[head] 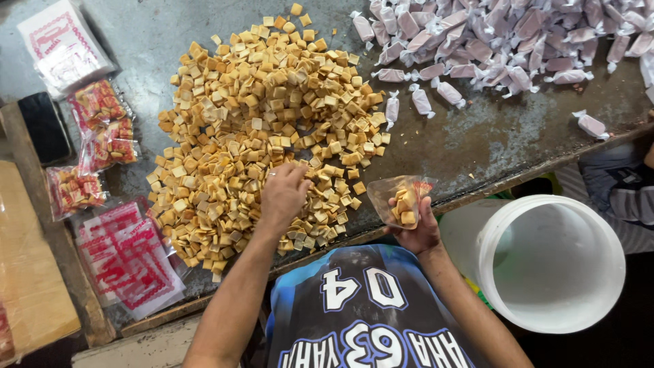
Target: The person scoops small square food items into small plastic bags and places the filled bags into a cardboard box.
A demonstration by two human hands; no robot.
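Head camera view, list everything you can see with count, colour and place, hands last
square crackers: one big heap, too many to count, golden tan, middle of the table
wrapped candies: a large pile, pale pink in clear twisted wrappers, top right of the table
filled packets: about three, clear with red print, left of the heap
empty bags: a stack, clear with red print, lower left; another stack at the top left corner
small clear bag: one, partly filled with crackers, at the table's front edge
bucket: one, white, below the table on the right
table: one, dark grey, worn
left hand: resting on the crackers, fingers down in the heap
right hand: holding the small clear bag
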